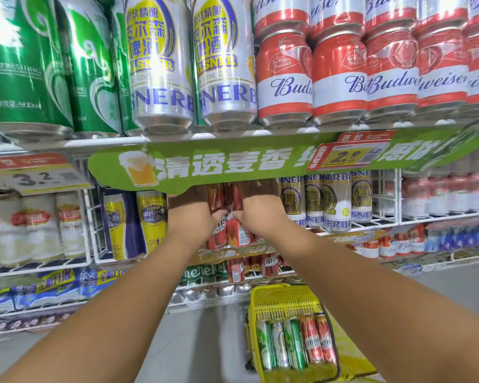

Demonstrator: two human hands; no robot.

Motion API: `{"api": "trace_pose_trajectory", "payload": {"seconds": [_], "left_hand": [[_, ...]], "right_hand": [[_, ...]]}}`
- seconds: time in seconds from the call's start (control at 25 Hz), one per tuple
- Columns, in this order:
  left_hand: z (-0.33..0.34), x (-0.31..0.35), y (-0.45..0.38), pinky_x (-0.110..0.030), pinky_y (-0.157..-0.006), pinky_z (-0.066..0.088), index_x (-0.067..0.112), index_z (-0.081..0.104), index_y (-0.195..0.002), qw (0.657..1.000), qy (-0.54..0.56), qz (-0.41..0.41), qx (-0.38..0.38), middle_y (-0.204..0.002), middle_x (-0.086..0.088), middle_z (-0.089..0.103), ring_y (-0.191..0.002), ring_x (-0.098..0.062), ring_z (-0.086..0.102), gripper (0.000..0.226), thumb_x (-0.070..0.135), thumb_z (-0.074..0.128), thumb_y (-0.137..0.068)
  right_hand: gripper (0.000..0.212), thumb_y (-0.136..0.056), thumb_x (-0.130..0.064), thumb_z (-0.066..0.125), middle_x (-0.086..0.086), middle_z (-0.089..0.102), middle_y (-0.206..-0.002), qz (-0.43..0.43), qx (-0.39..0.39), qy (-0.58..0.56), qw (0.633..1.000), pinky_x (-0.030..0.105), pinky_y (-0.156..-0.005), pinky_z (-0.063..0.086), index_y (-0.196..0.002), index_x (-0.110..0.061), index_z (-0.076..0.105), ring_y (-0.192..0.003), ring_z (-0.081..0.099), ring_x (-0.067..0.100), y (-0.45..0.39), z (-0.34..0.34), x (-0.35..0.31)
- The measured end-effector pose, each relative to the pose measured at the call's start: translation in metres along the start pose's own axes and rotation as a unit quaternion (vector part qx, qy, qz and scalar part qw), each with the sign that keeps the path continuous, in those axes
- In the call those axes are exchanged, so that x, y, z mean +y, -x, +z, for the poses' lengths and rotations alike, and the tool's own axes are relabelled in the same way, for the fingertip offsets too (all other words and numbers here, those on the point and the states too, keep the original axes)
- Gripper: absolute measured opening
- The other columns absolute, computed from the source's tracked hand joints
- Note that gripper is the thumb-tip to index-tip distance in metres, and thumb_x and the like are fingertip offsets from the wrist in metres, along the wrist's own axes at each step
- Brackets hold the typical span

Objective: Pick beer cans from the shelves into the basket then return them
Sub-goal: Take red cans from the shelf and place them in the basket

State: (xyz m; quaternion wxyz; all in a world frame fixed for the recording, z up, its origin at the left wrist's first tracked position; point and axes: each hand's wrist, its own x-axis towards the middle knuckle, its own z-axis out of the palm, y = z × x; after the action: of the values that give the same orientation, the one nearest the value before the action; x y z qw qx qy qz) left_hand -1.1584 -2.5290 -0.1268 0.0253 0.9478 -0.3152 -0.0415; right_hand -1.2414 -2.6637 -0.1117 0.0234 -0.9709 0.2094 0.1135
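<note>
Head view: both hands — left (pixel 195 217), right (pixel 256 214) — grip red cans (pixel 234 201) under Budweiser cans (pixel 284 78) and PILSNER cans (pixel 161 64).

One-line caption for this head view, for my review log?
Both hands, left hand and right hand, reach under the green shelf sign onto red cans; yellow basket below holds five cans.

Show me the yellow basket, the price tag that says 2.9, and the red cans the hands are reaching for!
yellow basket (pixel 284 298): head view, back rim.
2.9 price tag (pixel 344 155): head view, yellow middle.
red cans (pixel 238 232): head view, lower can body.
</note>
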Motion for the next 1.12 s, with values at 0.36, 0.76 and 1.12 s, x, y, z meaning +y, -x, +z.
{"api": "trace_pose_trajectory", "payload": {"seconds": [0.36,0.76,1.12], "left_hand": [[0.033,0.007,0.043,-0.041,-0.085,0.053,0.005,0.047,-0.119,0.952,0.244,-0.005,0.183,-0.111,-0.016,0.048,-0.102,-0.035,0.054,0.062,0.034,0.084,-0.079],[0.047,-0.003,0.067,-0.036,-0.097,0.054,0.029,0.039,-0.141,0.878,0.457,-0.085,0.118,-0.132,0.005,0.06,-0.118,-0.015,0.059,0.081,0.048,0.084,-0.077],[0.029,-0.01,0.103,-0.017,-0.081,0.049,0.043,0.045,-0.139,0.854,0.512,-0.074,0.061,-0.109,0.027,0.065,-0.094,0.02,0.059,0.076,0.046,0.086,-0.075]], "right_hand": [[0.056,-0.087,-0.041,0.074,0.012,0.046,-0.112,0.006,0.216,-0.211,0.953,0.041,-0.092,0.042,-0.13,-0.02,0.045,-0.108,0.046,0.031,0.035,0.044,-0.009],[0.092,-0.083,-0.044,0.081,-0.007,0.041,-0.154,0.078,0.144,-0.492,0.855,0.035,-0.114,0.041,-0.154,-0.032,0.023,-0.14,0.041,0.012,0.06,0.06,-0.01],[0.09,-0.068,-0.05,0.089,-0.011,0.064,-0.13,0.098,0.122,-0.567,0.809,0.033,-0.1,0.053,-0.144,-0.035,0.043,-0.117,0.062,0.009,0.095,0.063,0.003]]}}
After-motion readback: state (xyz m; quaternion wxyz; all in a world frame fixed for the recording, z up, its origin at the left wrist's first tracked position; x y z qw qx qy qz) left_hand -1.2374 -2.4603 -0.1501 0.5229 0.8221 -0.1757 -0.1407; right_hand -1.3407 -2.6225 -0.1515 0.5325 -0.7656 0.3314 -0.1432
